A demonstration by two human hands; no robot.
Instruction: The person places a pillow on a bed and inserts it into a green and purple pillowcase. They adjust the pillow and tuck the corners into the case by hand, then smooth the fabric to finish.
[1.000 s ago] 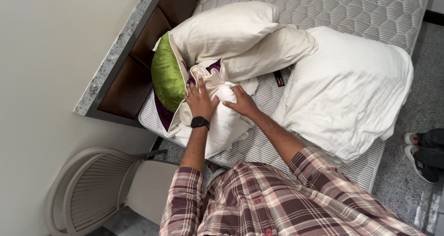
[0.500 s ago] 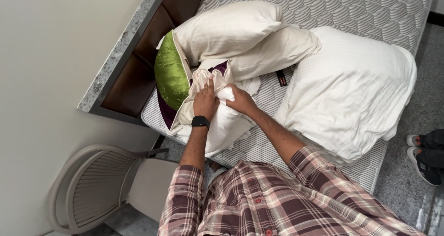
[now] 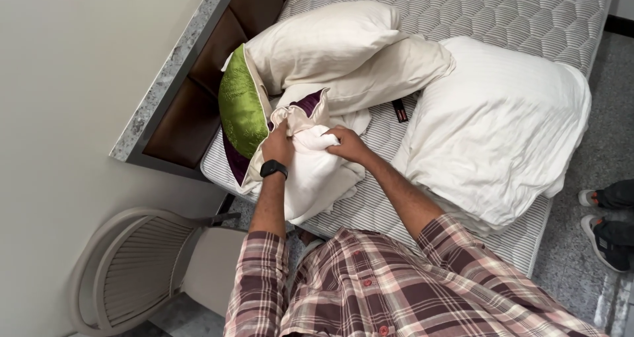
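At frame centre, the left hand [image 3: 277,145] and right hand [image 3: 349,145] both grip the white pillowcase [image 3: 317,172], likely soft, light, limp cloth best bunched at its open edge.

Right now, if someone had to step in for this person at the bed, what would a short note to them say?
Left hand: grip shut on the opening of the cream pillowcase, black watch on the wrist.
Right hand: grip shut on the white pillow bunched at that opening.
Where: both lie at the mattress edge, beside a green cushion, under a cream pillow; a large white pillow lies to the right.
Done: the pillow looks partly inside the case.
Left: the white bunch at the opening is not yet covered.
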